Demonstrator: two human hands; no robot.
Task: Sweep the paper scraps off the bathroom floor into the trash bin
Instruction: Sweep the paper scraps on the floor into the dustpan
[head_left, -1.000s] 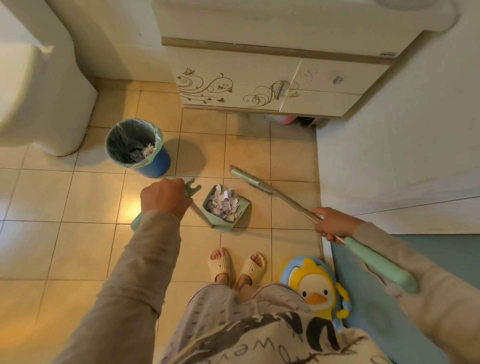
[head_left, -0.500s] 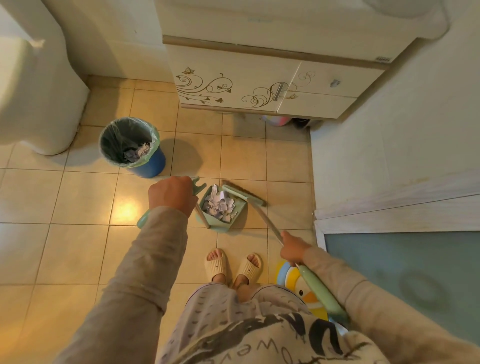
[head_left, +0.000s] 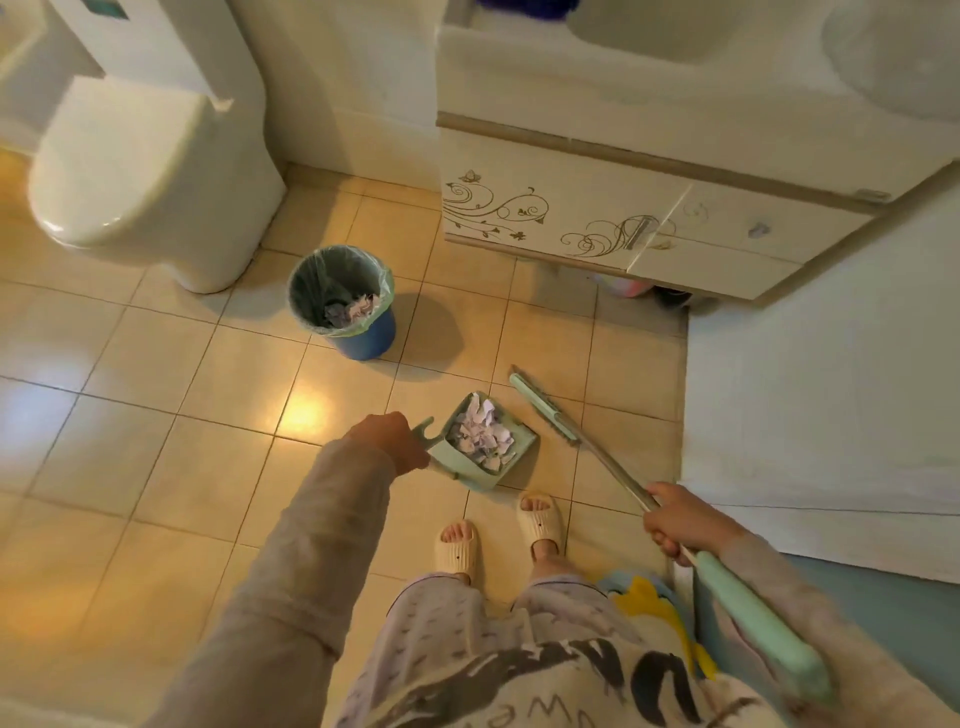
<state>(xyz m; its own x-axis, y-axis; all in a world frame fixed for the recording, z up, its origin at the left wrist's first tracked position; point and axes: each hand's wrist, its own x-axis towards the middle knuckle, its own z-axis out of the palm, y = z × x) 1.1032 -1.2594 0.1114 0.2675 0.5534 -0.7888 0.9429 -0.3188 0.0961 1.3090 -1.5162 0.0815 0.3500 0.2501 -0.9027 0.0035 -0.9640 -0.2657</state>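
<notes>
Swung away from the dustpan (head_left: 485, 447) since half a second ago, the broom head (head_left: 543, 409) now lies just to its right with a strip of bare tile between them, where before it touched the pan's far edge. The right hand (head_left: 675, 522) is closed around the thin metal broom shaft (head_left: 613, 465), just above the thicker mint-green plastic grip. The left hand (head_left: 392, 441) is wrapped around the dustpan's handle, whose forked green tip sticks out past the knuckles. The dustpan is a squarish mint-green plastic tray, and the paper scraps (head_left: 480, 434), crumpled and pale lilac-white, sit heaped inside it. On the glossy beige floor tiles (head_left: 156, 364) beyond stands the trash bin (head_left: 345, 304), a round blue tub lined with a thin translucent green bag, with more crumpled paper at its bottom. It is well apart from the dustpan, near the white ceramic toilet (head_left: 140, 171).
</notes>
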